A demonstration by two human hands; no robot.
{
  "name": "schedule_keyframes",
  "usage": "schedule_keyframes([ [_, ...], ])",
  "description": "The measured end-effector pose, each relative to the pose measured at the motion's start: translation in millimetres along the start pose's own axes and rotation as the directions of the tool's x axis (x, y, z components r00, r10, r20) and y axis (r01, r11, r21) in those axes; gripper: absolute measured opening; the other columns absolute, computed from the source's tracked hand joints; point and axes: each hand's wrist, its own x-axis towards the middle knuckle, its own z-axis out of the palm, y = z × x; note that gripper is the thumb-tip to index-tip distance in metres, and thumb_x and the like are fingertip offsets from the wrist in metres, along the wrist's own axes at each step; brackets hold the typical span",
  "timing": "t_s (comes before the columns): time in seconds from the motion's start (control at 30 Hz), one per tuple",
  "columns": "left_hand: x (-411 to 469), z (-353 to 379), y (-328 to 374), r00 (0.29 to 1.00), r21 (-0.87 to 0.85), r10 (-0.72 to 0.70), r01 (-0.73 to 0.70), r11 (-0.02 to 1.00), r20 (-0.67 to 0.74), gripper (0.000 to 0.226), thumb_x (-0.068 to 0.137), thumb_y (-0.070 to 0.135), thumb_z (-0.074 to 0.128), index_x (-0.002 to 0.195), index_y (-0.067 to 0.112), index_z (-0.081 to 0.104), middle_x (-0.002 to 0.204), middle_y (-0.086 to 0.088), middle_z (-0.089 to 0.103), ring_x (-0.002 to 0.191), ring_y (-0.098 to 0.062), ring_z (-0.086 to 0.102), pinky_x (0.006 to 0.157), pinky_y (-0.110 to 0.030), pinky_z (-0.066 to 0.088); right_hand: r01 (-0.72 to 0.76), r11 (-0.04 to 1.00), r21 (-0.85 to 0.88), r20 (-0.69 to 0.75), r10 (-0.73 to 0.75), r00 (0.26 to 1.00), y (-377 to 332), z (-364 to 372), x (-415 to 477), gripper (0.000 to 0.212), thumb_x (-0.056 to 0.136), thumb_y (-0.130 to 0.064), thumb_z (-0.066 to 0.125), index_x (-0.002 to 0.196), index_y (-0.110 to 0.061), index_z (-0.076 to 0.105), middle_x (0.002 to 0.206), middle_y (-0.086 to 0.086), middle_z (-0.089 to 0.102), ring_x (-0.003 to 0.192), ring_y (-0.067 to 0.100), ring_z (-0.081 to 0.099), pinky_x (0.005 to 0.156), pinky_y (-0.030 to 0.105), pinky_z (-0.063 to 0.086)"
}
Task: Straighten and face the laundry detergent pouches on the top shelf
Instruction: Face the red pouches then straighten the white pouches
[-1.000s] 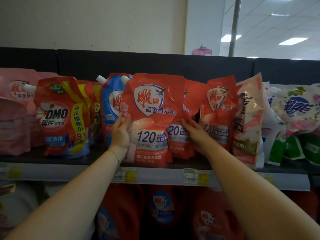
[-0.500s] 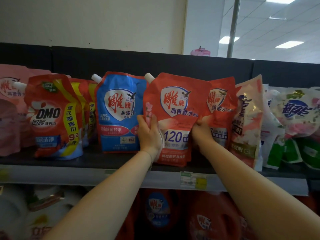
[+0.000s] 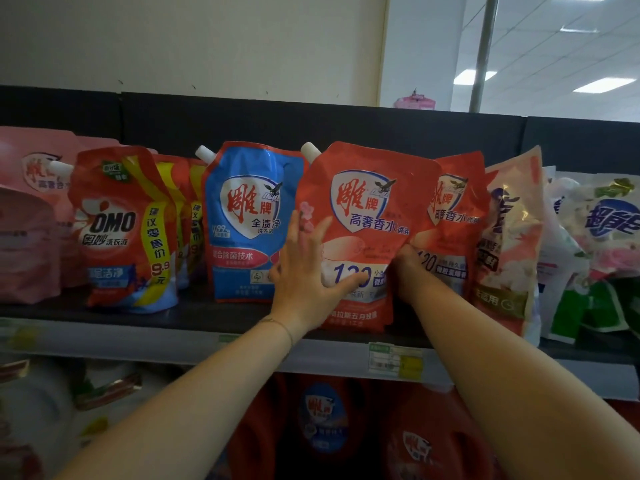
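Note:
A red pouch (image 3: 367, 209) with a white spout stands upright and front-facing at the middle of the top shelf (image 3: 214, 315). My left hand (image 3: 308, 271) lies flat against its lower left front, fingers straight and spread. My right hand (image 3: 405, 268) grips the pouch's lower right edge with curled fingers. A second red pouch (image 3: 453, 216) stands just behind it on the right. To the left stands a blue pouch (image 3: 247, 220), then a red OMO pouch (image 3: 121, 230) with more behind it. Pink pouches (image 3: 31, 216) fill the far left.
A pale floral pouch (image 3: 509, 244) leans edge-on right of the red ones, with white and green pouches (image 3: 595, 258) slumped beyond it. Price tags (image 3: 394, 362) line the shelf's front edge. Red detergent jugs (image 3: 325, 420) stand on the shelf below.
The front red pouch was shifted to the right, uncovering the blue pouch. My left hand went from gripping the pouch's left edge to lying flat on its front.

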Motion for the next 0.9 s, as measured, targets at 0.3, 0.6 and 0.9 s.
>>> schedule_keyframes([
  [0.3,7,-7,-14,0.971,-0.129,-0.166,0.189,0.974,0.171,0.09,0.066,0.071,0.057,0.14,0.063,0.007,0.155,0.012,-0.026,0.146,-0.016,-0.005,0.114,-0.048,0.026,-0.079,0.975,-0.207,-0.04,0.072,0.997,1,6,10,0.045,0.102,-0.02,0.025,0.139,0.003,0.039,0.142,0.014,0.044,0.13,0.036,0.042,0.107,0.042,0.035],
  [0.6,6,-11,-17,0.952,-0.158,-0.252,0.28,0.947,0.174,0.085,0.071,0.066,0.056,0.134,0.069,-0.001,0.159,0.006,-0.015,0.147,-0.019,-0.001,0.113,-0.047,0.023,-0.122,0.958,-0.258,-0.098,0.1,0.99,14,6,34,0.046,0.104,-0.028,0.029,0.137,0.003,0.041,0.142,0.016,0.045,0.126,0.031,0.045,0.095,0.035,0.037],
  [0.9,8,-5,-13,0.949,-0.107,-0.279,0.296,0.949,0.15,0.09,0.073,0.068,0.052,0.132,0.069,-0.016,0.158,0.0,-0.01,0.142,-0.032,0.021,0.107,-0.051,0.034,0.166,0.907,-0.387,-0.277,-0.286,0.917,14,5,18,0.026,0.092,0.003,0.042,0.102,0.012,0.064,0.109,0.028,0.063,0.106,0.041,0.058,0.091,0.04,0.045],
])
